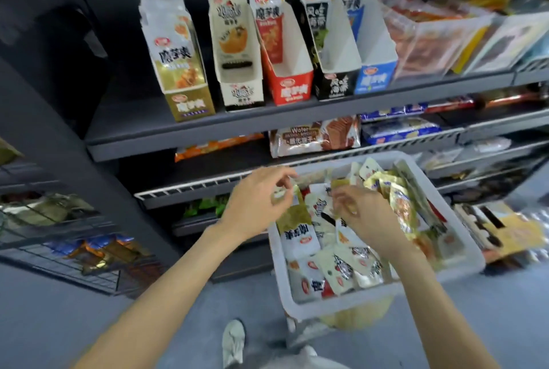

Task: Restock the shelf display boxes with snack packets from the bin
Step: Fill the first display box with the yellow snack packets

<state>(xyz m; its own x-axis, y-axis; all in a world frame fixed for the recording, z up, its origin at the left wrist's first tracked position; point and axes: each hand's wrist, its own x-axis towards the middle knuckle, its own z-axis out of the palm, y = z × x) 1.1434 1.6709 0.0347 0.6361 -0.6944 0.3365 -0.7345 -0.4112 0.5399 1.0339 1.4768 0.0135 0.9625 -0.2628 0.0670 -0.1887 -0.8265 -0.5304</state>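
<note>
Shelf (208, 128) first, since everything sits relative to it: at its left end stands the gold display box (182, 71), packed full; next along is the white display box (237, 53), then the red display box (282, 53) (mostly hollow, one packet upright at its back), the black display box (329, 50) and the blue display box (368, 41), the last two showing bare white insides. Past them, at the right end of that shelf, clear bags of reddish snacks (424, 41) lie heaped.

Below the shelf and in front of it, my left hand (255, 205) hovers over the near-left corner of the white bin (356, 306), fingers curled and pinching a small olive-and-white packet (285, 193) at its top edge. To its right, my right hand (368, 214) reaches down into the bin, fingertips closed on a small yellowish packet (341, 187) among the loose snack packets (332, 267) that fill the bin. Both hands are blurred, so finer detail of the fingers escapes me.
</note>
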